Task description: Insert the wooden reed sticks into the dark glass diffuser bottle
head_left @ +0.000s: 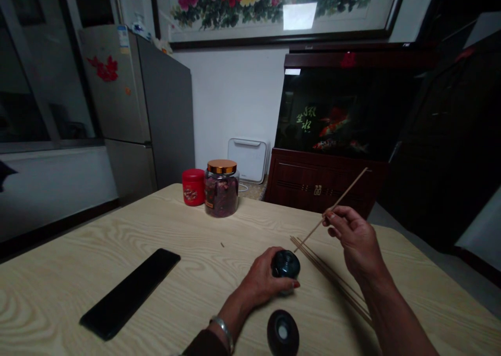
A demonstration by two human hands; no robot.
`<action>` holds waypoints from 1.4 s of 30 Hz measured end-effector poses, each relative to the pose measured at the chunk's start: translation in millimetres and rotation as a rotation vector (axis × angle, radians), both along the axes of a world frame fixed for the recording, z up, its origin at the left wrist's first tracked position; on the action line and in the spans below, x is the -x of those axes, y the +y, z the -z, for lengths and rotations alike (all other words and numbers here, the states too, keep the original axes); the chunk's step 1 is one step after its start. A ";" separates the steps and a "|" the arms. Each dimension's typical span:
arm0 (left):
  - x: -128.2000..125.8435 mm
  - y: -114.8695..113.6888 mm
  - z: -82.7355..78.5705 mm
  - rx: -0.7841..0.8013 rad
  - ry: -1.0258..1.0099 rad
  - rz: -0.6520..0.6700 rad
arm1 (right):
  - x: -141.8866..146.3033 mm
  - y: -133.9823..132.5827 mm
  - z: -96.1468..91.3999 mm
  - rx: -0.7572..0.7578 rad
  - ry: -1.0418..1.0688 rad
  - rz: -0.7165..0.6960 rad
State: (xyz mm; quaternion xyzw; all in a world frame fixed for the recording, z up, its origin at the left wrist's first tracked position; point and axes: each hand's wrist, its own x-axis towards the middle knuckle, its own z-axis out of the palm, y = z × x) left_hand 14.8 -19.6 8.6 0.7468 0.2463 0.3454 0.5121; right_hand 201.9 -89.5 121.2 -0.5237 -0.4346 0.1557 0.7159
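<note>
My left hand (263, 276) is wrapped round a small dark glossy pot (286, 264) with a narrow opening on top, standing on the table. My right hand (354, 236) pinches a thin incense stick (349, 189), held at a slant. The stick's lower end comes down close to the pot's right side; whether it touches the pot I cannot tell. Several more thin sticks (332, 275) lie on the table under my right forearm, their tips near the pot. A dark oval piece with a pale round centre (282, 332) lies in front of my left hand.
On the wooden table (191, 298) lies a long black tray (131, 293) at the left. A red canister (193, 187) and a glass jar with a copper-coloured lid (222, 189) stand at the far edge. Beyond are a fridge (168, 100) and a fish tank (340, 110).
</note>
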 end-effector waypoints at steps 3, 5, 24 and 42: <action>-0.9 0.1 0.3 -0.003 -0.001 -0.001 | -0.9 4.7 6.0 0.007 -0.024 -0.010; -1.5 0.8 1.1 -0.022 0.005 -0.011 | -1.3 6.9 9.2 0.019 -0.050 -0.020; -3.1 0.5 -0.6 -0.046 0.034 -0.018 | 16.7 17.9 37.9 0.255 -0.197 -0.264; -2.5 -0.1 -1.4 -0.028 0.034 -0.017 | -66.8 3.2 46.6 0.748 -0.936 0.079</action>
